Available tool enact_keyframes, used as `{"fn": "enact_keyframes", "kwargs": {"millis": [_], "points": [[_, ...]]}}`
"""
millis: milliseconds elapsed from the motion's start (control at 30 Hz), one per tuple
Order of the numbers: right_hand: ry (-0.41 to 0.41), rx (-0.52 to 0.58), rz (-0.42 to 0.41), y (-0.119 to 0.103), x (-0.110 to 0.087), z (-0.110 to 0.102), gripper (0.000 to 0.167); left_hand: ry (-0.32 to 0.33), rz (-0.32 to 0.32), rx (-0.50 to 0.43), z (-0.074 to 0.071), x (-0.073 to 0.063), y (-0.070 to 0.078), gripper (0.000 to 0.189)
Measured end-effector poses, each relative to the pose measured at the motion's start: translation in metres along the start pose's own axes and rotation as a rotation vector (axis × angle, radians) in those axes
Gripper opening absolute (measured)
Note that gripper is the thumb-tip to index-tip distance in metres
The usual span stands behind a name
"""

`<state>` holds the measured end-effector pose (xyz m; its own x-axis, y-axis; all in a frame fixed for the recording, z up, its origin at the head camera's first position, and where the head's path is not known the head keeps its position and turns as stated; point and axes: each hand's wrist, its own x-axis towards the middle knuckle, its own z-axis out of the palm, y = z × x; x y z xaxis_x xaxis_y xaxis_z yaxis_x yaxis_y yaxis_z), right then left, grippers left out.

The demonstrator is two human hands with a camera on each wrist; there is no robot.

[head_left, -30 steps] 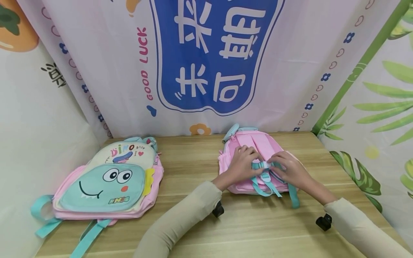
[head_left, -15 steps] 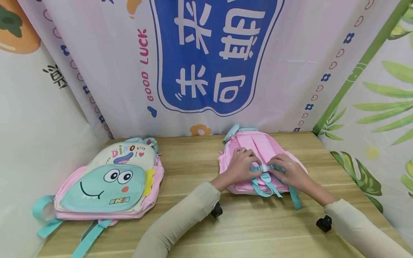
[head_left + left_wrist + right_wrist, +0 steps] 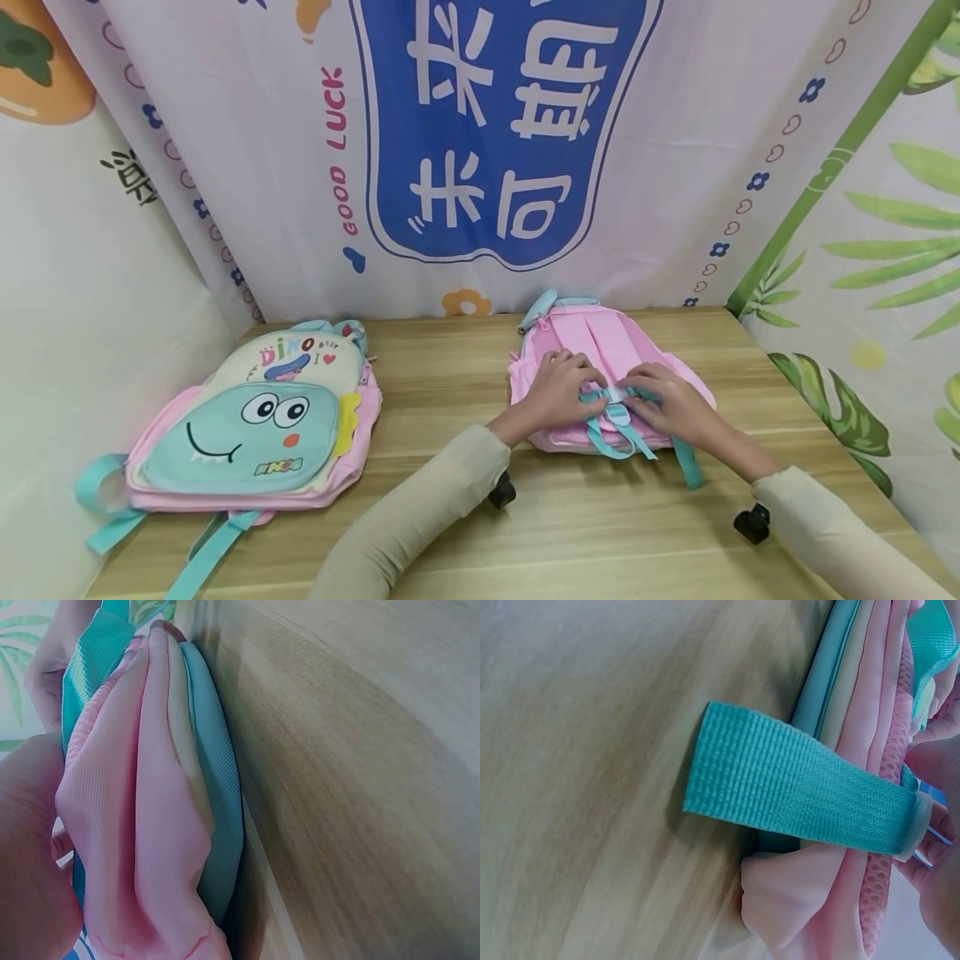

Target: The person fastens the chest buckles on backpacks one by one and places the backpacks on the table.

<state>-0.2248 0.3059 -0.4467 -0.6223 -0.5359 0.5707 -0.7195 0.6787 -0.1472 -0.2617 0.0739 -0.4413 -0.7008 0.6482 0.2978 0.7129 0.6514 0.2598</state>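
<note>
A pink backpack (image 3: 581,329) lies with its back panel up on the right half of the table. Across it a white buckle (image 3: 617,395) joins two teal straps. My left hand (image 3: 557,390) pinches the strap on the buckle's left side, thumb below and fingers above. From the other side my right hand (image 3: 672,402) pinches the strap at the buckle's right. In the right wrist view a loose teal strap end (image 3: 780,780) hangs past the bag's edge. The left wrist view shows the bag's pink side (image 3: 142,810); the buckle is hidden there.
A second backpack (image 3: 240,433) with a dinosaur face lies at the left, its teal straps (image 3: 213,554) hanging toward the front. The wooden table (image 3: 570,533) meets a printed cloth backdrop (image 3: 667,183) behind and cloth walls at both sides.
Both hands have come slightly down toward me, with the white buckle and straps between them. The pink backpack stays in place.
</note>
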Motion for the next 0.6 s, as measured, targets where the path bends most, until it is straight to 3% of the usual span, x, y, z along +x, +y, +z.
{"fn": "enact_keyframes", "kwargs": {"millis": [600], "points": [[-0.001,-0.004,0.020,-0.0016,0.0058,-0.0055,0.028,-0.016,0.007,-0.016,-0.0069,-0.0030,-0.0003,0.029]]}}
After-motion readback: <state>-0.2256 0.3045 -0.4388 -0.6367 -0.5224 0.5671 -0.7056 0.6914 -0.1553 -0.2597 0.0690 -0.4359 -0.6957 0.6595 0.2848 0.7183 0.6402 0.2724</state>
